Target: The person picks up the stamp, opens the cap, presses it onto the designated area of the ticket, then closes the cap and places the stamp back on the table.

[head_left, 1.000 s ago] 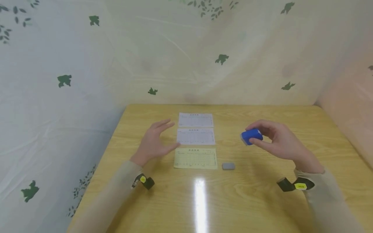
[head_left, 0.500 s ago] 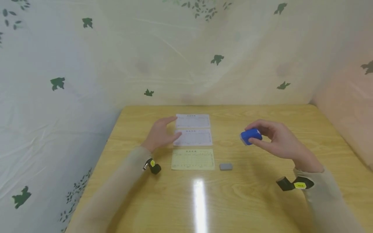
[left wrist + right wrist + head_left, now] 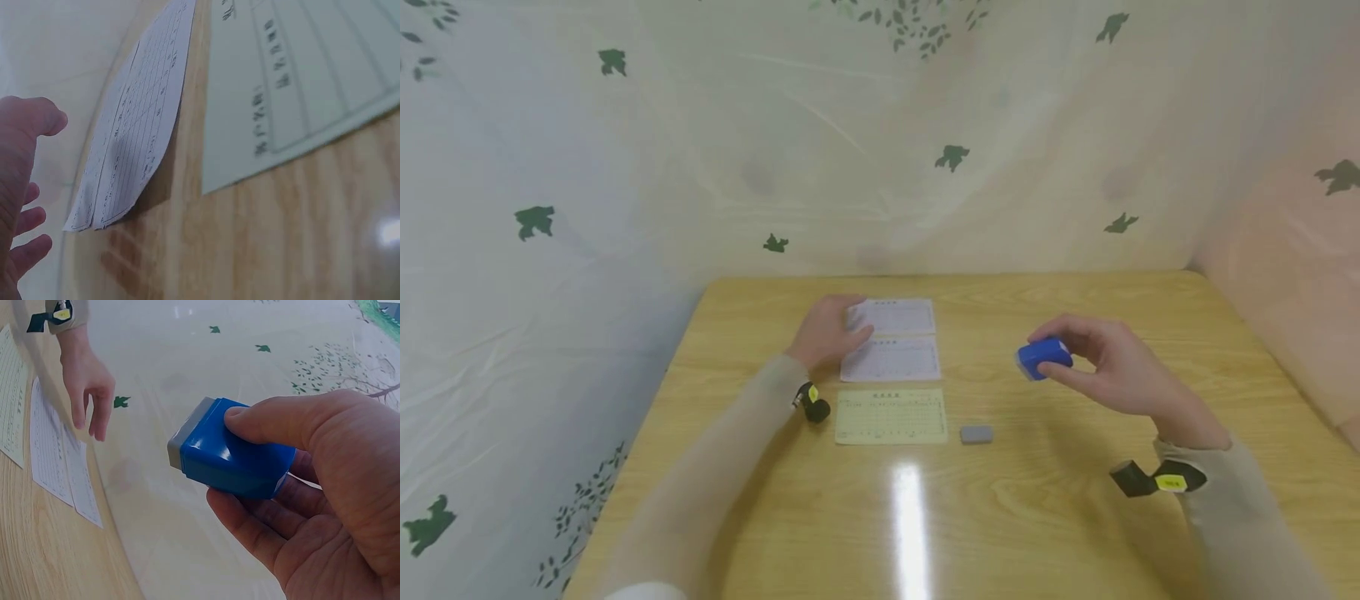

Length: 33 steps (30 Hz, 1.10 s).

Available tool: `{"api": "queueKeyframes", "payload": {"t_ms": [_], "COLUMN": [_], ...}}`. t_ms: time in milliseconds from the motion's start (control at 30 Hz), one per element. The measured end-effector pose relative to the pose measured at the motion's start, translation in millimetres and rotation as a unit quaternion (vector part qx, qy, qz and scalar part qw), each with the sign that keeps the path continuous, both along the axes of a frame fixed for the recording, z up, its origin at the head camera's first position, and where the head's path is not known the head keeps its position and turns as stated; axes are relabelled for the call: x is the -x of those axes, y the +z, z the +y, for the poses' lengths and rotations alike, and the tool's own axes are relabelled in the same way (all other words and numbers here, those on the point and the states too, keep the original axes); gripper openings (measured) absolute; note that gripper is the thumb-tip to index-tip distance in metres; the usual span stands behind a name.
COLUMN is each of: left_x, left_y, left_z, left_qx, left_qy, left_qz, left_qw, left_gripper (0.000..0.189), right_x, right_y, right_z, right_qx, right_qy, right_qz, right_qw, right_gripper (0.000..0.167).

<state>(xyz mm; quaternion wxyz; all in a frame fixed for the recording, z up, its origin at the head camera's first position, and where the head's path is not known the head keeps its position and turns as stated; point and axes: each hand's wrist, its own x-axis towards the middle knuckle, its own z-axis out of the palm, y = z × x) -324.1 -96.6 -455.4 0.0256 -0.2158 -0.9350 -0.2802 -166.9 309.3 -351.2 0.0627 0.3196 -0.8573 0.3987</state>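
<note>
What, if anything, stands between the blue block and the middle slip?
Nothing visible. The right grip holds the blue block right of the middle slip; the grey piece lies aside, by the yellow slip.

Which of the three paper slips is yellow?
The near slip, lowest in the head view, with the grey block just to its right; the middle slip and the far slip, beyond it, are both whitish.
</note>
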Motion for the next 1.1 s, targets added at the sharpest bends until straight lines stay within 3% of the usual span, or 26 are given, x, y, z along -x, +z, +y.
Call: {"api": "queueKeyframes", "payload": {"t_ms": [200, 400, 800, 1100], "left_x": [12.7, 15.4, 24.0, 24.3], "left_y": [-4.0, -3.9, -11.0, -7.8], "left_z": [1.3, 2.5, 6.6, 10.1], "left_qx": [0.012, 0.027, 0.077, 0.120], "left_qy": [-0.003, -0.005, -0.016, -0.014], "left_qz": [-0.029, -0.040, -0.020, -0.023], "left_qw": [0.9995, 0.9988, 0.9967, 0.9925], "left_gripper": [0.064, 0.063, 0.051, 0.050], "right_x": [-0.1, -0.8, -2.1, 3.0], "right_y": [1.2, 2.1, 1.0, 0.0], "right_z": [0, -1, 3, -3], "right_qx": [-0.004, -0.001, -0.007, -0.010], "right_qy": [-0.005, 0.003, -0.007, -0.006], "right_qz": [-0.003, -0.004, -0.006, -0.002], "right_qw": [1.0000, 1.0000, 0.9999, 0.9999], "right_gripper": [0.037, 0.037, 0.037, 0.036]}}
